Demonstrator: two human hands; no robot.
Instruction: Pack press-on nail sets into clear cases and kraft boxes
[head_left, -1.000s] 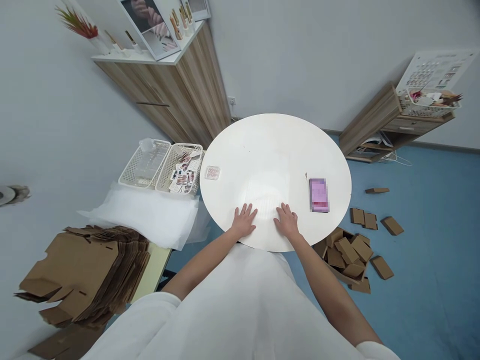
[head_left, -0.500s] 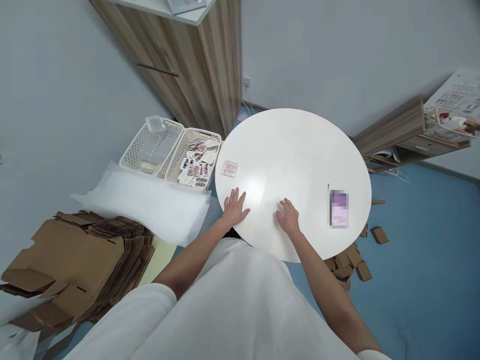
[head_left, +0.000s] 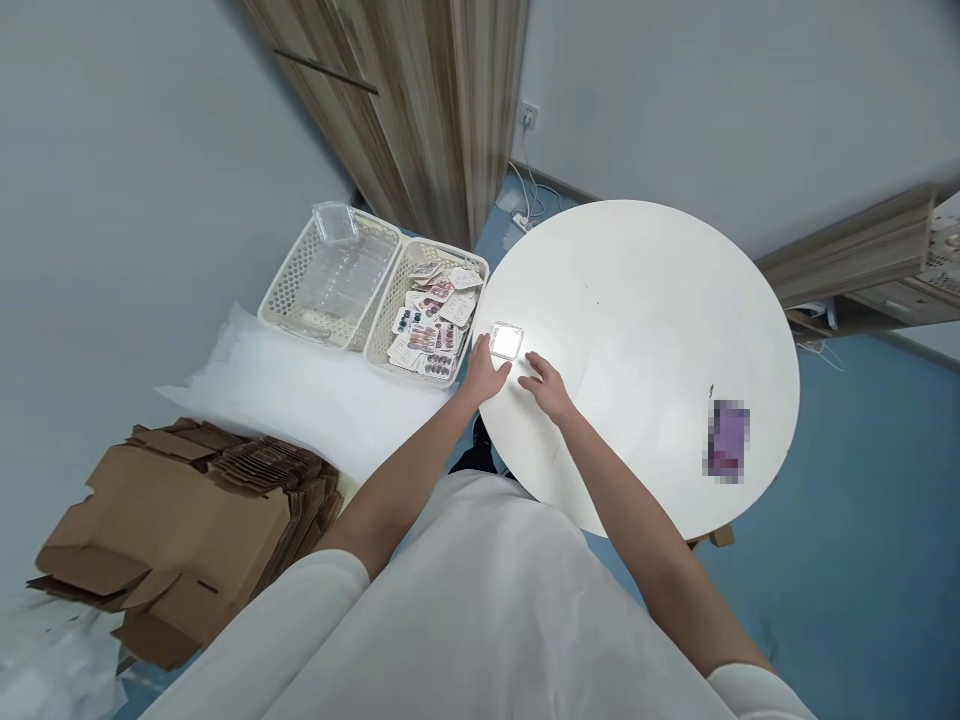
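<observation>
White round bench (head_left: 660, 300) on blue floor (head_left: 885, 450); small clear case (head_left: 507, 341) lies near its 9 o'clock rim, glare on top. Left hand (head_left: 484, 374), thumb spread, sits at the case's 7 o'clock, contact unclear; right hand (head_left: 547, 387), loosely curled, apart at 4 o'clock. Both part-open, gripping nothing.

Glare hides contents of box (head_left: 507, 341). Purple item (head_left: 728, 440) pixelated. Cabinet (head_left: 420, 110) cropped at top edge. Cards (head_left: 456, 309): print too small to read.
</observation>
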